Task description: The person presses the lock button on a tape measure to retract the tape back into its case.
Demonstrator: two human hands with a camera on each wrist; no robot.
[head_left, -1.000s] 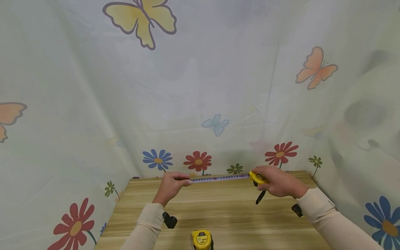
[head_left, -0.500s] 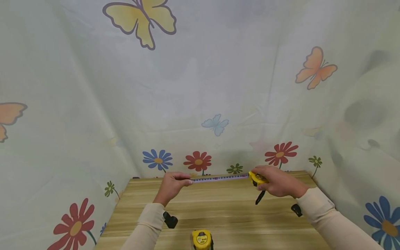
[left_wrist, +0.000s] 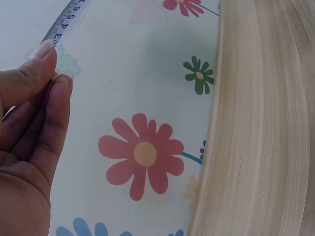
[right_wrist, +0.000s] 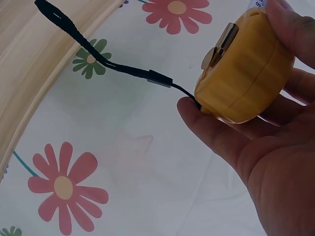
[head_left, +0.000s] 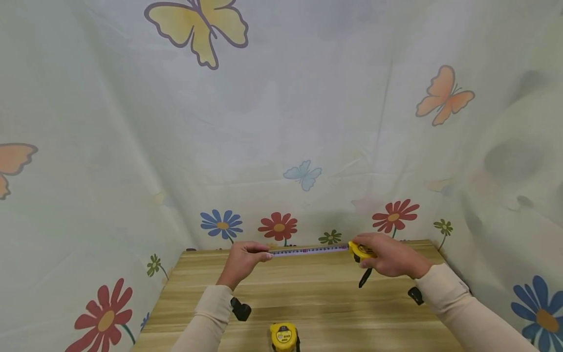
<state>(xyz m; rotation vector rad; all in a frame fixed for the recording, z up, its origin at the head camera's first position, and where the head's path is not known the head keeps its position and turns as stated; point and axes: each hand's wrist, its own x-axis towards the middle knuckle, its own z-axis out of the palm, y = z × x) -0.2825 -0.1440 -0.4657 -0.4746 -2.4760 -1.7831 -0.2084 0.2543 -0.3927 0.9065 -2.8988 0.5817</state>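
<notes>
My right hand [head_left: 387,254] grips a yellow tape measure [right_wrist: 246,69], its thumb on one side and fingers round the other. A black wrist strap [right_wrist: 123,68] hangs from the case, and a metal belt clip [right_wrist: 221,46] shows on its face. Out of the case runs the measuring blade [head_left: 310,251], pulled straight across to the left. My left hand [head_left: 244,259] pinches the free end of that blade between thumb and fingers; low numbers show just past the thumb in the left wrist view, while the very tip is hidden by the fingers.
A second yellow tape measure [head_left: 284,337] lies on the wooden table [head_left: 325,303] near its front, between the forearms. Behind the table and at both sides hangs a pale cloth [head_left: 272,122] printed with flowers and butterflies. Black wrist cameras [head_left: 241,309] sit at both cuffs.
The right hand and the tape case have shifted very slightly left. Both hands keep their hold, and the blade stays stretched between them.
</notes>
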